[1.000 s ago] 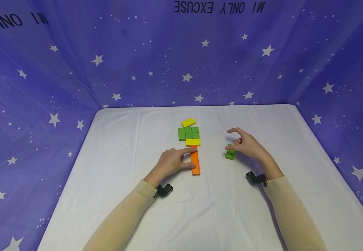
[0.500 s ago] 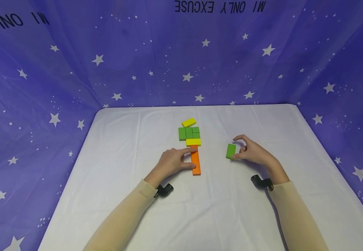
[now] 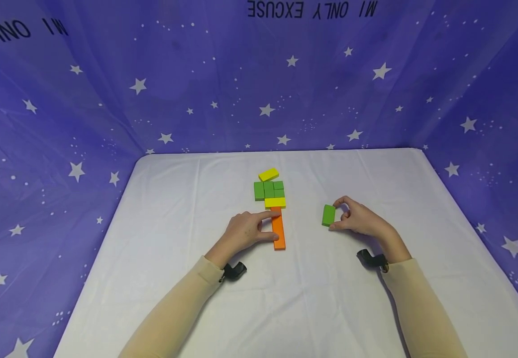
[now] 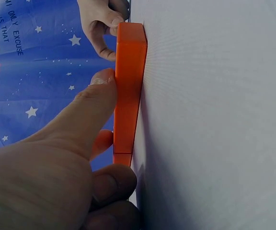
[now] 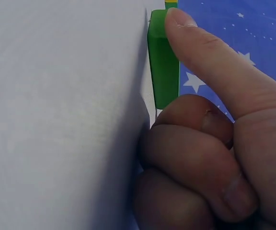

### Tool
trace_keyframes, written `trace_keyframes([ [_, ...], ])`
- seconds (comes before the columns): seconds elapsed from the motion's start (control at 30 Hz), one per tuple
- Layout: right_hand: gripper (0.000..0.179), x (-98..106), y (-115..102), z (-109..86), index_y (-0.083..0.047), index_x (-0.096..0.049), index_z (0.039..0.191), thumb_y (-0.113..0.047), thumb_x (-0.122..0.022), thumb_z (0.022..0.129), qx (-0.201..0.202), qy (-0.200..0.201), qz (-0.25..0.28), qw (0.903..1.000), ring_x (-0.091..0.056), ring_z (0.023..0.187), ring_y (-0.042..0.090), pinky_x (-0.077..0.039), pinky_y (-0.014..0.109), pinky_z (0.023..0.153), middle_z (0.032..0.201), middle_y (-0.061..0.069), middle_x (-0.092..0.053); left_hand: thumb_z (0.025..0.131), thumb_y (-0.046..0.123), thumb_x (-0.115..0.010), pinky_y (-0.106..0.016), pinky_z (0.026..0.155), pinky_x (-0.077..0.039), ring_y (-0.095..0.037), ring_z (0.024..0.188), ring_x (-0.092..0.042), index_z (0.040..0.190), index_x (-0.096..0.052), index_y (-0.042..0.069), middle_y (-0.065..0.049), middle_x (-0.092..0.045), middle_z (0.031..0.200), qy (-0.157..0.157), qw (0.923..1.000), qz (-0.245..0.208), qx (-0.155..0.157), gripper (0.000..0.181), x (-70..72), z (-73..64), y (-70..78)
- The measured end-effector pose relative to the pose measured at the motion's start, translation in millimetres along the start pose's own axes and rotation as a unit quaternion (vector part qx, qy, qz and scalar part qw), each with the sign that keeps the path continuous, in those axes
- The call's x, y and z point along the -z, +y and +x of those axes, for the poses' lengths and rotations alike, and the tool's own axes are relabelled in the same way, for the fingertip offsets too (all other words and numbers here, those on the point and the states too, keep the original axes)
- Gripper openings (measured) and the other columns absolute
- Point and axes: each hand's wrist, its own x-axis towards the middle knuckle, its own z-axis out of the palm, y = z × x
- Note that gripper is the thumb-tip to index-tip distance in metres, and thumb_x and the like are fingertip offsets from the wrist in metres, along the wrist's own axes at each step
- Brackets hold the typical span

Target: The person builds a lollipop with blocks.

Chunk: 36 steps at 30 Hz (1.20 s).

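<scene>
Two orange blocks (image 3: 278, 229) lie end to end in a strip near the table's middle. My left hand (image 3: 244, 231) rests its thumb and index fingertips on top of the strip; in the left wrist view the thumb (image 4: 99, 88) touches the upper face of the nearer orange block (image 4: 131, 72). To the right, a green block (image 3: 328, 215) lies flat by itself. My right hand (image 3: 361, 219) has its index finger and thumb at the two ends of it, pinching it lengthwise. In the right wrist view the thumb covers part of the green block (image 5: 164, 72); the other fingers are curled.
Beyond the orange strip lies a yellow block (image 3: 275, 202), touching a cluster of several green blocks (image 3: 268, 190). Another yellow block (image 3: 268, 174) sits slanted behind them. White cloth (image 3: 187, 199) covers the table; a purple starry curtain (image 3: 223, 89) encloses its back and sides.
My right hand has drawn back from over the green block to its right side, then its index finger and thumb have closed to the block's ends. The left hand has stayed still.
</scene>
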Motion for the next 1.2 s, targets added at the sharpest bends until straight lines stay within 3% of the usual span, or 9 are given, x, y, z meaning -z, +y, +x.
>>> trace_keyframes([
  [0.33,0.074,-0.5,-0.2,2.1,-0.004,-0.049,0.143,-0.030,-0.089,0.086,0.004,0.029,-0.010,0.9995,-0.044,0.061,0.010,-0.035,0.026,0.058,0.073,-0.003,-0.054,0.085,0.060,-0.083,-0.026,0.058,-0.031,-0.011,0.058,-0.044,0.147,-0.062,0.043,0.007,-0.056,0.070,-0.003,1.0000,-0.001,0.002,0.068,0.0,-0.6,0.5],
  [0.57,0.071,1.0,-1.9,2.8,-0.006,-0.053,0.143,-0.028,-0.090,0.086,0.018,0.045,0.014,0.9987,-0.040,0.058,0.008,-0.033,0.025,0.055,0.070,-0.004,-0.048,0.085,0.060,-0.083,-0.027,0.058,-0.031,-0.011,0.058,-0.043,0.147,-0.062,0.043,0.007,-0.056,0.070,-0.003,1.0000,0.002,0.000,0.067,-0.9,0.0,-0.2],
  [0.87,0.071,3.4,-14.7,7.8,-0.009,-0.053,0.143,-0.030,-0.090,0.087,0.036,0.057,0.054,0.9963,-0.037,0.057,0.007,-0.031,0.026,0.053,0.067,-0.004,-0.044,0.085,0.061,-0.082,-0.027,0.058,-0.031,-0.011,0.058,-0.044,0.147,-0.062,0.043,0.007,-0.057,0.070,0.000,1.0000,0.000,0.000,0.068,1.2,0.3,-1.2],
  [1.2,0.071,2.7,-28.4,17.7,-0.016,-0.054,0.143,-0.036,-0.090,0.086,0.042,0.063,0.056,0.9955,-0.035,0.056,0.008,-0.030,0.027,0.053,0.066,-0.005,-0.042,0.084,0.061,-0.083,-0.027,0.058,-0.031,-0.011,0.057,-0.042,0.147,-0.062,0.042,0.008,-0.056,0.068,0.001,1.0000,0.004,-0.005,0.068,1.1,0.8,0.5],
])
